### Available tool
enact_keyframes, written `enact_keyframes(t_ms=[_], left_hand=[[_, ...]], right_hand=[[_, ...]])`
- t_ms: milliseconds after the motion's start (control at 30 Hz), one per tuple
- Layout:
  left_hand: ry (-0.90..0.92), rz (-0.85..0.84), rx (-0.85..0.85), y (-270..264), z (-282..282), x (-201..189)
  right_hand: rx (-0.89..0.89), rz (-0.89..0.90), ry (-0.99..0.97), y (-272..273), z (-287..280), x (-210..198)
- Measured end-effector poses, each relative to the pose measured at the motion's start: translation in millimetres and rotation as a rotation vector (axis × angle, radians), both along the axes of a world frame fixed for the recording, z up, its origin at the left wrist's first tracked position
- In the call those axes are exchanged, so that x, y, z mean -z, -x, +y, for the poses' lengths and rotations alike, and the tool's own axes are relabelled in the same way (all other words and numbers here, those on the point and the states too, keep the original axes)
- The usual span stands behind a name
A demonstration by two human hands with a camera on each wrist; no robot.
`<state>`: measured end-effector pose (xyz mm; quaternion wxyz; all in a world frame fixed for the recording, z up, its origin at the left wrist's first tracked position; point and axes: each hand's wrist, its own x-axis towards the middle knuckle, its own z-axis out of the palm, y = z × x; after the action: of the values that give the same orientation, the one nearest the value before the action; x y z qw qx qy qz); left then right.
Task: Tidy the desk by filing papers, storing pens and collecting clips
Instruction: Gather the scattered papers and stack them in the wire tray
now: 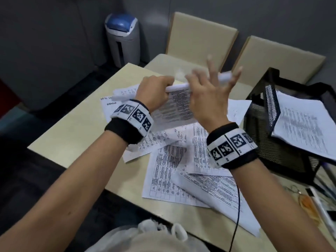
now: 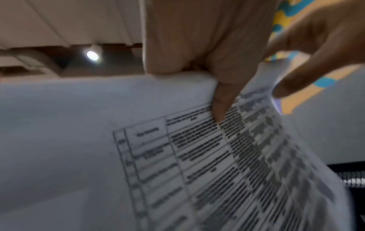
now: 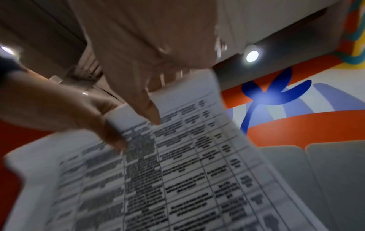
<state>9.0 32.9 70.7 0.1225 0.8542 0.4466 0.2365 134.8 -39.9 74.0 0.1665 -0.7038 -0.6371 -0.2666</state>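
A printed sheet (image 1: 174, 108) with a table of text is held up above the desk (image 1: 72, 135), its top edge curled into a roll. My left hand (image 1: 154, 91) grips that curled edge, thumb on the printed face (image 2: 221, 107). My right hand (image 1: 209, 93) lies against the same edge with fingers straight and spread, blurred; its thumb (image 3: 152, 112) touches the printed face. Several loose printed papers (image 1: 181, 175) lie scattered on the desk beneath. A black mesh tray (image 1: 261, 110) at the right holds a stack of papers (image 1: 305, 124).
White pens (image 1: 320, 202) and a small metal ring (image 1: 292, 189) lie at the desk's right front. A black cable (image 1: 238, 206) hangs from my right wrist. Two beige chairs (image 1: 200, 37) stand behind the desk, a grey bin (image 1: 121, 37) at the back left. A plastic bag (image 1: 145, 231) sits near me.
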Motion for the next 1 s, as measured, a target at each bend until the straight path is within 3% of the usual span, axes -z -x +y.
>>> enact_keyframes(t_ms=[67, 133, 167, 233, 267, 333, 400, 500, 667, 733, 833, 1000], left_hand=[[-0.109, -0.069, -0.081, -3.0, -1.3, -2.0], [-0.145, -0.262, -0.291, 0.9, -0.1, 5.0], [-0.099, -0.394, -0.409, 4.8, 2.1, 10.2], [0.158, -0.652, -0.560, 12.4, 6.5, 21.8], [0.338, -0.786, -0.546, 14.7, 8.7, 28.3], [0.721, -1.086, -0.293, 17.1, 8.8, 40.8], [0.966, -1.190, -0.069, 19.2, 6.3, 56.1], [0.990, -1.157, -0.010, 18.8, -1.9, 74.8], [0.889, -0.637, 0.000, 13.7, -26.1, 94.4], [0.858, -0.526, -0.003, 6.8, -32.0, 96.4], [0.798, -0.545, -0.068, -12.0, -38.5, 90.4], [0.832, -0.599, -0.133, -56.8, -68.2, 92.2]], right_hand=[[0.031, 0.199, 0.119, -6.5, -0.5, -1.0], [0.065, 0.455, 0.078, -17.8, -5.2, 4.2], [0.079, 0.580, 0.006, -24.5, -8.2, 9.6], [0.081, 0.900, -0.117, -35.6, -14.1, 23.7], [0.066, 1.073, -0.158, -37.2, -18.4, 30.8], [0.020, 1.359, -0.209, -39.0, -25.2, 44.4], [-0.011, 1.521, -0.187, -37.7, -33.2, 56.6], [0.042, 1.591, -0.109, -40.5, -43.8, 84.2], [0.206, 1.601, 0.017, -42.6, -51.3, 110.8], [0.209, 1.598, 0.021, -46.5, -54.0, 110.2], [0.190, 1.563, -0.010, -60.4, -67.5, 101.7], [0.258, 1.583, 0.198, -104.5, -115.0, 103.0]])
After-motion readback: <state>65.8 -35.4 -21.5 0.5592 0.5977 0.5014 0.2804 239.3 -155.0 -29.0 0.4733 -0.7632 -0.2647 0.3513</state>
